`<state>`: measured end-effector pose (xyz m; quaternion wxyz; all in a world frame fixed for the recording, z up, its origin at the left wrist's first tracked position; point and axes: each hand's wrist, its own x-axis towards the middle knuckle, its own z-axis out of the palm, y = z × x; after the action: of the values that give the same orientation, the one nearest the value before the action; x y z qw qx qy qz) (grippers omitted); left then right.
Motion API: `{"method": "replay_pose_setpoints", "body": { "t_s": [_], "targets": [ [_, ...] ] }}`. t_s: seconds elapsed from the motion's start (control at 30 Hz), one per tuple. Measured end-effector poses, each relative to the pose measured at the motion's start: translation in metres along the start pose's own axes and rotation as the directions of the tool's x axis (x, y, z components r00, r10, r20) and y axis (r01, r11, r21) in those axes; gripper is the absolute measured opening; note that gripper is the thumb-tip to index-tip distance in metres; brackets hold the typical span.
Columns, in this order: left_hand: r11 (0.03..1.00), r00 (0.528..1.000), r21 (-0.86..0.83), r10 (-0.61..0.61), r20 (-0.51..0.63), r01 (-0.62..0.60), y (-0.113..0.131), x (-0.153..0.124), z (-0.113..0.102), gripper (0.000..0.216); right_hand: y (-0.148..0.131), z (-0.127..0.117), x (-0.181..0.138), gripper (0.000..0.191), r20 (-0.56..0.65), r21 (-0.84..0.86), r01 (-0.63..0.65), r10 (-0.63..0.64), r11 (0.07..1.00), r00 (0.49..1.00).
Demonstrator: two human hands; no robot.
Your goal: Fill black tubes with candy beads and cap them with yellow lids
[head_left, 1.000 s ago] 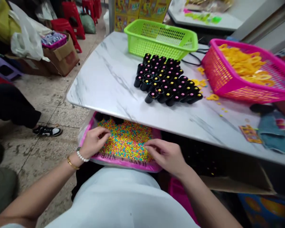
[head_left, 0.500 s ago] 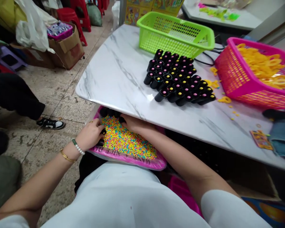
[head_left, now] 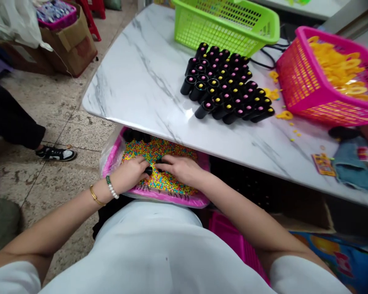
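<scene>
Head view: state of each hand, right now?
Left hand: closed, holding a black tube.
Right hand: closed, holding another black tube.

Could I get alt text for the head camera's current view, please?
A bare left hand and right hand each hold a partly hidden black piece among colourful beads in a pink tray, partly under a marbled table. On the table are clustered black tubes, a green basket and a pink basket of yellow pieces.

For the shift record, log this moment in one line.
left hand: holding black tube; right hand: holding another black tube; pink tray: multicolored beads beneath both hands
</scene>
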<state>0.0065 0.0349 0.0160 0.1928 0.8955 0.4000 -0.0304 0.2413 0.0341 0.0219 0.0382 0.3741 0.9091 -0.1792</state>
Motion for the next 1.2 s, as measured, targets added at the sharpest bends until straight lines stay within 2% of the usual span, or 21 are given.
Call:
{"method": "replay_pose_setpoints", "body": {
  "t_s": [0.13,0.27,0.37,0.43,0.53,0.6,0.63,0.7,0.77,0.8,0.87,0.9,0.97,1.03,1.1,1.13,1.2],
  "targets": [
    [0.999,0.999,0.035,0.028,0.039,-0.029,0.006,0.009,0.003,0.014,0.002,0.000,0.005,0.028,-0.046,-0.117,-0.066,0.061,0.991,0.997],
    [0.999,0.998,0.041,0.024,0.064,-0.027,0.009,0.017,0.004,0.016,0.009,-0.001,-0.002,0.027,-0.109,-0.228,-0.197,0.176,0.954,0.978],
    [0.999,0.996,0.012,0.034,0.088,-0.035,0.009,0.019,0.005,0.020,0.011,0.002,-0.008,0.027,-0.068,-0.252,-0.246,0.236,0.936,0.969],
    [0.999,0.996,-0.034,0.041,0.080,-0.038,0.008,0.019,0.006,0.021,0.008,0.004,-0.007,0.027,-0.014,-0.210,-0.244,0.247,0.947,0.969],
    [0.989,0.999,-0.143,0.024,0.027,-0.019,0.002,0.015,0.004,0.020,-0.001,0.006,-0.005,0.022,0.030,-0.045,-0.209,0.210,0.977,0.977],
    [0.970,1.000,-0.244,-0.009,-0.002,0.008,-0.004,0.010,0.000,0.022,-0.004,0.008,-0.005,0.027,-0.033,0.174,-0.146,0.154,0.974,0.987],
    [0.952,1.000,-0.305,-0.025,-0.008,0.022,-0.008,0.006,-0.002,0.024,-0.004,0.009,-0.007,0.029,-0.086,0.310,-0.102,0.135,0.945,0.987],
    [0.886,0.999,-0.462,-0.044,-0.016,0.032,-0.014,-0.001,-0.006,0.025,0.000,0.012,-0.013,0.034,-0.176,0.569,-0.012,0.136,0.822,0.975],
    [0.751,0.998,-0.660,-0.052,-0.037,0.015,-0.018,-0.010,-0.009,0.026,0.007,0.014,-0.021,0.038,-0.214,0.709,0.014,0.197,0.705,0.957],
    [0.663,0.997,-0.749,-0.061,-0.055,-0.001,-0.020,-0.013,-0.009,0.027,0.011,0.015,-0.025,0.039,-0.225,0.721,-0.002,0.236,0.693,0.946],
    [0.507,0.992,-0.861,-0.086,-0.092,-0.036,-0.021,-0.018,-0.008,0.032,0.018,0.018,-0.030,0.037,-0.262,0.628,-0.044,0.265,0.777,0.928],
    [0.461,0.989,-0.886,-0.100,-0.105,-0.048,-0.021,-0.019,-0.007,0.033,0.021,0.019,-0.031,0.034,-0.278,0.531,-0.067,0.248,0.845,0.928],
    [0.428,0.986,-0.902,-0.116,-0.121,-0.060,-0.020,-0.020,-0.005,0.033,0.021,0.022,-0.028,0.031,-0.255,0.298,-0.093,0.173,0.950,0.951],
    [0.421,0.983,-0.904,-0.126,-0.135,-0.070,-0.018,-0.018,-0.003,0.031,0.017,0.026,-0.022,0.030,-0.182,0.113,-0.088,0.107,0.990,0.977],
    [0.434,0.979,-0.897,-0.134,-0.154,-0.082,-0.018,-0.017,-0.002,0.030,0.010,0.030,-0.016,0.031,-0.133,0.045,-0.060,0.066,0.997,0.989],
    [0.459,0.977,-0.885,-0.136,-0.163,-0.083,-0.018,-0.017,-0.001,0.030,0.007,0.031,-0.014,0.032,-0.131,0.067,-0.043,0.052,0.997,0.990],
    [0.554,0.975,-0.829,-0.133,-0.179,-0.077,-0.018,-0.018,0.000,0.030,0.002,0.031,-0.014,0.032,-0.194,0.224,-0.012,0.057,0.974,0.979]
  ]
}}
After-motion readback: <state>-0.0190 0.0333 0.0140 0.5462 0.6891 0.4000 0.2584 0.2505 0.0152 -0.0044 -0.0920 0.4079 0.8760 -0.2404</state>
